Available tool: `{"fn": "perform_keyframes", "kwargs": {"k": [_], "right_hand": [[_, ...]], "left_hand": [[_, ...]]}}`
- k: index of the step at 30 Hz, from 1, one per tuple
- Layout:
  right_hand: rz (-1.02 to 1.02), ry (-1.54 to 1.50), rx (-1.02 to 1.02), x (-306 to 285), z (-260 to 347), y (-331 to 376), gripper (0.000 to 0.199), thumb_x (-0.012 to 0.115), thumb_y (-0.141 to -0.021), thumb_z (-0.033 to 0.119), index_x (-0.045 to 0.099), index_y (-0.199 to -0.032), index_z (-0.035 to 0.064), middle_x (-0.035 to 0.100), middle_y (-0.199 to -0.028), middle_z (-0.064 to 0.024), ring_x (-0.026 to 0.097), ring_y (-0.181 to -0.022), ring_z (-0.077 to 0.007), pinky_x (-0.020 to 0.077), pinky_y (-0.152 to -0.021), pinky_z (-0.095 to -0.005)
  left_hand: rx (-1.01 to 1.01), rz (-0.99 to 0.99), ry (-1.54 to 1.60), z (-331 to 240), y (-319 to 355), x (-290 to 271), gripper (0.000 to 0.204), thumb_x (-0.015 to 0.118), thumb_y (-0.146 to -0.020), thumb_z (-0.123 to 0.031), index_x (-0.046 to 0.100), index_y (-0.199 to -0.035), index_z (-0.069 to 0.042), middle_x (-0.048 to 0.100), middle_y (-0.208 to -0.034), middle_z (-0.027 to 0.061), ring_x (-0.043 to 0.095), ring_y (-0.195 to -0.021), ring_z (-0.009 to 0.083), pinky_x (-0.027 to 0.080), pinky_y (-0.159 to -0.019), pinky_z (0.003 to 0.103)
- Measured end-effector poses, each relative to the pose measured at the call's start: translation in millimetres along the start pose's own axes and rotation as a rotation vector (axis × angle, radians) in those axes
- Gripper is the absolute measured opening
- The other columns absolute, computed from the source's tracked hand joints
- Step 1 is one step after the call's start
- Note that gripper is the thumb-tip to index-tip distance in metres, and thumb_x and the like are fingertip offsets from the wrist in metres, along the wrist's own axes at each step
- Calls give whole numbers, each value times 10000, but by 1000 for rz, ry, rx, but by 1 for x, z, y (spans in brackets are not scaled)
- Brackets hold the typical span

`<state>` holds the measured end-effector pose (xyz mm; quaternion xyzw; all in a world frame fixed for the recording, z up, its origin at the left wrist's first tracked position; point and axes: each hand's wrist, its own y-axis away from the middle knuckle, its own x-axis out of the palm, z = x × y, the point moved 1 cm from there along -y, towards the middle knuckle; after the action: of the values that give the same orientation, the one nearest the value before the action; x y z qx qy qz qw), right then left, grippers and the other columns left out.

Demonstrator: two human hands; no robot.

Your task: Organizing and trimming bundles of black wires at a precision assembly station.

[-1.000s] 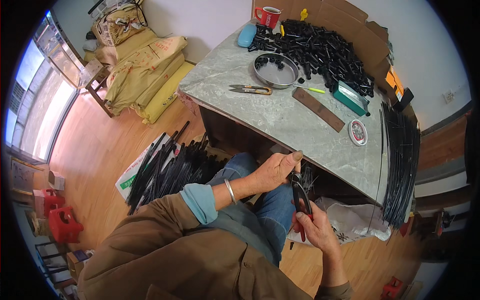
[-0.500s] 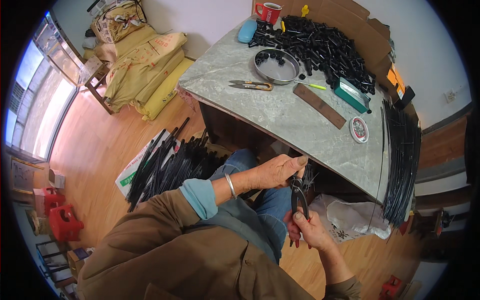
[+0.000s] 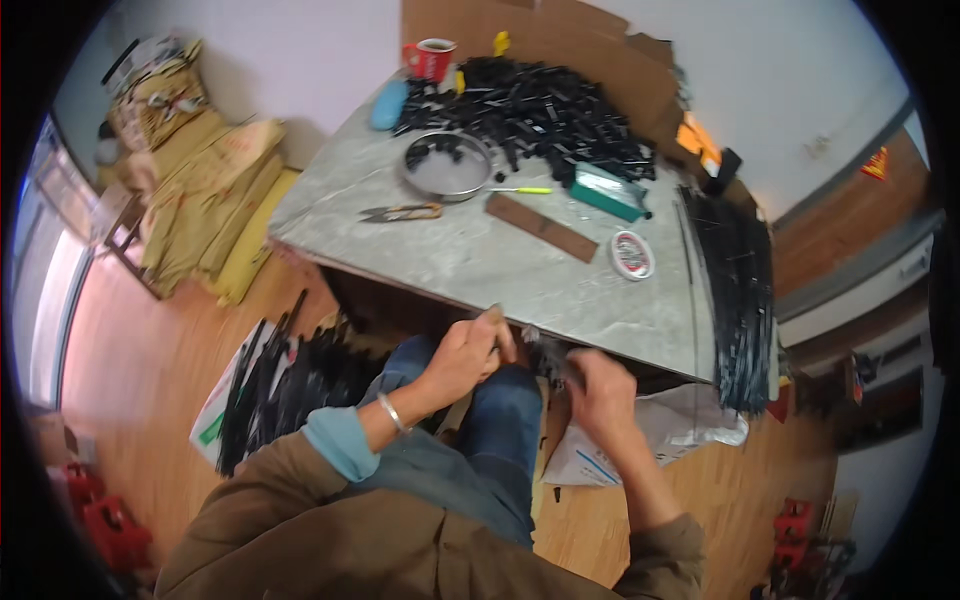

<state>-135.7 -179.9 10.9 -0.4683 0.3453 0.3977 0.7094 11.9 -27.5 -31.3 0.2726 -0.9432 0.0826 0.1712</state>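
Hands (image 3: 460,360) (image 3: 605,392) more level than before, left thumb (image 3: 495,320) extended — right blurred

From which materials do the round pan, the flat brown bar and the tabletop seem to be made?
Round pan: probably metal, fairly smooth, given its shiny silvery rim. Flat brown bar: perhaps wood or rusted metal; its dull surface leaves this open. Tabletop: stone or stone-patterned laminate, grey with pale veins.

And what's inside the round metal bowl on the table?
Small black pieces sit in the metal bowl, bunched toward its far side; some of its pale bottom shows. Whatever lies beneath the pieces is covered.
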Motion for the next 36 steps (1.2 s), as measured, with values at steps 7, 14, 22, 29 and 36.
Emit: {"fn": "perform_keyframes", "kwargs": {"k": [7, 14, 22, 29, 36], "right_hand": [[-134, 344, 417, -18, -129, -106, 173, 596, -827, 171, 624, -955, 58, 649, -891, -192, 613, -841, -415, 472, -745, -503], [257, 381, 683, -5, -168, -147, 233, 585, -795, 226, 705, -907, 60, 679, -954, -186, 651, -926, -347, 512, -792, -436], [110, 345, 577, -8, -166, -154, 240, 587, -818, 235, 652, -897, 17, 664, -927, -214, 635, -915, -380, 492, -805, -463], [40, 323, 531, -23, -166, -144, 211, 554, -821, 185, 646, -873, 2, 654, -909, -239, 632, -884, -405, 492, -776, -489], [-32, -718, 867, -30, -85, -96, 348, 564, -885, 346, 581, -735, 32, 540, -590, -31, 511, -543, -101, 423, -513, -281]], "left_hand": [[-80, 9, -50, -13, 1, 9, 618, 277, -1015, -472, 552, -760, 19, 336, -470, -31, 278, -399, 50, 234, -381, 232], [-79, -81, -14, -3, -15, -6, 618, 258, -1022, -461, 541, -753, 19, 306, -441, -20, 252, -356, 67, 230, -363, 227], [-153, -104, 40, -3, -25, -4, 603, 271, -1012, -485, 502, -710, -17, 285, -427, -22, 237, -334, 78, 230, -344, 231], [-200, -69, 45, -8, -18, 15, 612, 284, -1005, -509, 505, -713, -18, 300, -436, -15, 258, -348, 80, 236, -352, 234], [-74, 24, 77, -18, -1, 26, 667, 346, -912, -650, 534, -916, -11, 360, -546, -13, 333, -450, 77, 296, -442, 228]]}}
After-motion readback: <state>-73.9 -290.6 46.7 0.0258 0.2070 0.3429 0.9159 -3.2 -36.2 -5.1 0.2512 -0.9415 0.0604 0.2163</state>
